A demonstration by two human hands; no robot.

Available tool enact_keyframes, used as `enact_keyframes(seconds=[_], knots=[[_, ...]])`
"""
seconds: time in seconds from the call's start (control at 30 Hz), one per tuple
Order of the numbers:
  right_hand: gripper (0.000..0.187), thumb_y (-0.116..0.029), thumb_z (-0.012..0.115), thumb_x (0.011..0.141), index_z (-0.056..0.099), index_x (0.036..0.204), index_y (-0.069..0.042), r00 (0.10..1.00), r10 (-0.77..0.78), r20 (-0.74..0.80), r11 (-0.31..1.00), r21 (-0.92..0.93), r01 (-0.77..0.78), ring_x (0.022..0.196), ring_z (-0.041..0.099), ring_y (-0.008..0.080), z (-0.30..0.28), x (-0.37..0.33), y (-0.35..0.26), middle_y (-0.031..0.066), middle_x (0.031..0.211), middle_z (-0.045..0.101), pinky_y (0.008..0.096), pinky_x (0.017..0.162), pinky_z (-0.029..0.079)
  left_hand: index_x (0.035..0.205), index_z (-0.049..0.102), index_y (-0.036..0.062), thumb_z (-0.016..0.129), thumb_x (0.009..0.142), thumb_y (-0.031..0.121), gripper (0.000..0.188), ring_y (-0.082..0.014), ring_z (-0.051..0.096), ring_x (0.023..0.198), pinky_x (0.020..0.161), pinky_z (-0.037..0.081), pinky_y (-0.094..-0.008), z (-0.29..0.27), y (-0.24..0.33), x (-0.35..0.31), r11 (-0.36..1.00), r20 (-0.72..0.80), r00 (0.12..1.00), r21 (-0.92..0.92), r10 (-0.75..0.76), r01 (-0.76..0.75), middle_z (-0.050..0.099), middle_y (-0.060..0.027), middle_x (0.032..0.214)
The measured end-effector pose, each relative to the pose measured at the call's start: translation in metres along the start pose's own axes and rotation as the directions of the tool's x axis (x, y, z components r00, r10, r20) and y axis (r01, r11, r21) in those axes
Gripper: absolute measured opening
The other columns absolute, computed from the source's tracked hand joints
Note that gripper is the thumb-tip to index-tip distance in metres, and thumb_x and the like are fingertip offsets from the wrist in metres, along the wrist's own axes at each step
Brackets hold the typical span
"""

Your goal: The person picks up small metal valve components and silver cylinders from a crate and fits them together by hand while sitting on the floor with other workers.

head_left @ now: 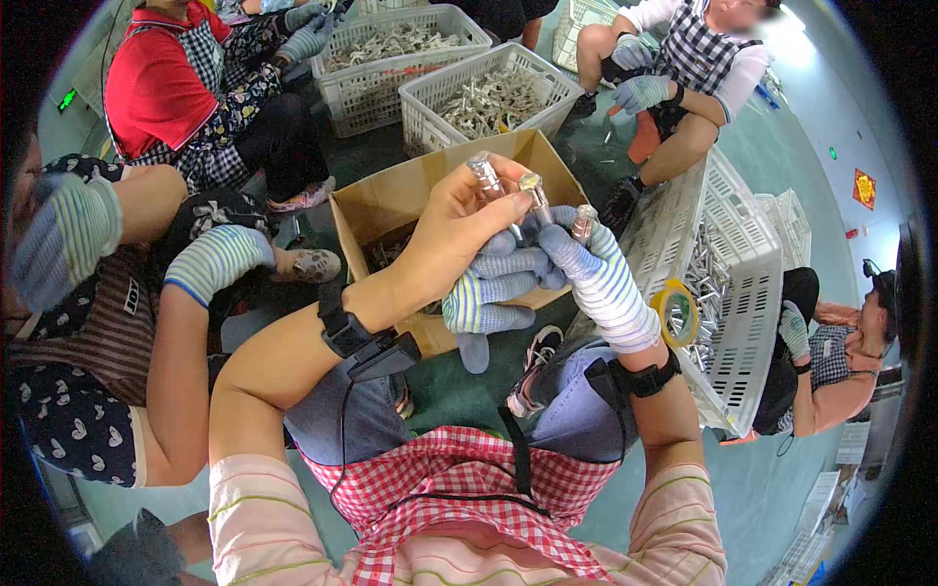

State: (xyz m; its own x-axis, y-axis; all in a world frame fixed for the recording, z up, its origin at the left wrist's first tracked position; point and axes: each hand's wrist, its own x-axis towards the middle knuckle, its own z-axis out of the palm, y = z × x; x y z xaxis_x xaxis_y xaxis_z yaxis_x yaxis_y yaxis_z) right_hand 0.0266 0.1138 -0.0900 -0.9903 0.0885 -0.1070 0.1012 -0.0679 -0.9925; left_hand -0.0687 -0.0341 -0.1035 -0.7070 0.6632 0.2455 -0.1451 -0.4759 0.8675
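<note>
left hand [459,230] bare, fingers closed on a metal fitting [486,177] and a loose striped glove [489,298]. right hand [596,278] gloved, closed around another fitting [584,223], above cardboard box [391,200].

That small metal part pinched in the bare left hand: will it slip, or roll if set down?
The metal part looks smooth and shiny, so probably a bit slippery in the bare left hand. It seems rounded, so likely to roll on a flat surface. It looks rigid, and small enough to be light.
</note>
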Motion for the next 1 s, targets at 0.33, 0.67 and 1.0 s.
enact_keyframes(seconds=[0.33,0.67,1.0], knots=[[0.023,-0.026,0.06,0.084,0.059,0.099,-0.008,0.993,0.096,0.061,0.96,0.257,-0.109,0.066,0.05,0.0032,-0.005,0.005,0.005,-0.0043,0.081,0.057,0.0175,0.058,0.04,0.102,0.054,0.0026,0.059,0.085,0.013,0.02,-0.0032,0.05,0.074,0.066,0.041,-0.0185,0.005,0.007,-0.001,0.983,-0.033,0.999,0.184,0.007,0.0,0.057,0.0014,0.083],[0.025,-0.027,0.059,0.085,0.059,0.101,-0.008,0.997,0.071,0.006,0.971,0.229,-0.071,0.069,0.052,0.0042,-0.002,0.005,0.004,-0.0033,0.082,0.058,0.0183,0.059,0.041,0.106,0.052,0.002,0.059,0.086,0.016,0.025,-0.0036,0.05,0.075,0.068,0.041,-0.0186,0.006,0.004,0.001,0.995,-0.021,1.0,0.095,0.022,-0.02,0.057,0.0014,0.084],[0.021,-0.025,0.058,0.086,0.061,0.099,-0.008,0.992,-0.045,-0.119,0.999,0.018,0.047,0.065,0.047,0.0007,0.002,0.009,0.005,-0.0059,0.078,0.057,0.016,0.056,0.036,0.11,0.052,-0.0002,0.06,0.085,0.017,0.032,-0.0043,0.053,0.081,0.073,0.042,-0.0202,0.01,0.009,0.001,0.995,-0.029,0.995,0.001,-0.097,0.098,0.06,-0.0005,0.09]])
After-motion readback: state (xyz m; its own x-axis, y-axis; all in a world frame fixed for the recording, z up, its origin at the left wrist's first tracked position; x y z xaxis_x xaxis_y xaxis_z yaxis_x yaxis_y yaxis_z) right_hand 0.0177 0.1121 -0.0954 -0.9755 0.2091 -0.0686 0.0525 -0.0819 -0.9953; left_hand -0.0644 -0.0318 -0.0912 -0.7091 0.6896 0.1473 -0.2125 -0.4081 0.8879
